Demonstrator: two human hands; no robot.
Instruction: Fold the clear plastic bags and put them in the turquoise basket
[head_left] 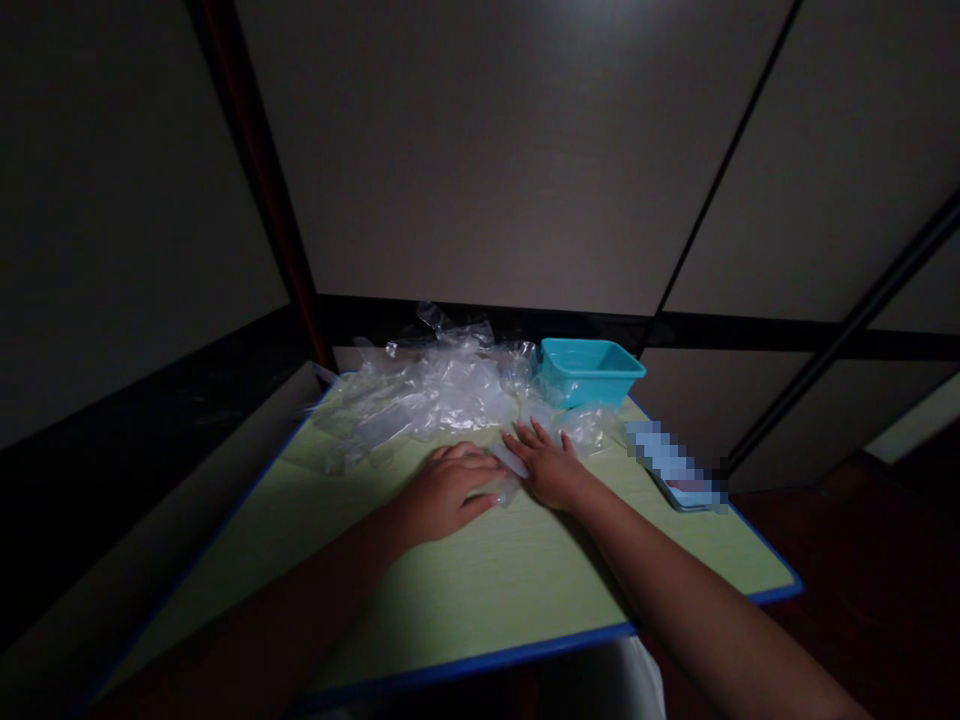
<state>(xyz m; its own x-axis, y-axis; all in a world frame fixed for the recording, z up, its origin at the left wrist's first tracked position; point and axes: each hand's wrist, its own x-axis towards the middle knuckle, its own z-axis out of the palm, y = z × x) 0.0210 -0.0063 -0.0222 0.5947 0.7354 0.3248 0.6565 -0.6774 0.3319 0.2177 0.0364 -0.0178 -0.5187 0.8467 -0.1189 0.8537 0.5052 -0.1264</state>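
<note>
A small clear plastic bag [508,460] lies on the light green table [465,590], between my two hands. My left hand [454,492] rests at the bag's left side, its fingers spread and pointing right. From the right, my right hand [551,468] lies against the bag with its fingers apart, its fingertips near the bag's upper edge. Just beyond my hands spreads a loose heap of clear plastic bags [442,390]. A turquoise basket [600,388] stands at the heap's right.
A blue flat item [675,470], partly blurred out, lies at the table's right edge. Pale panels [487,150] rise behind the table. Part of a white thing [622,680] shows below the blue front edge.
</note>
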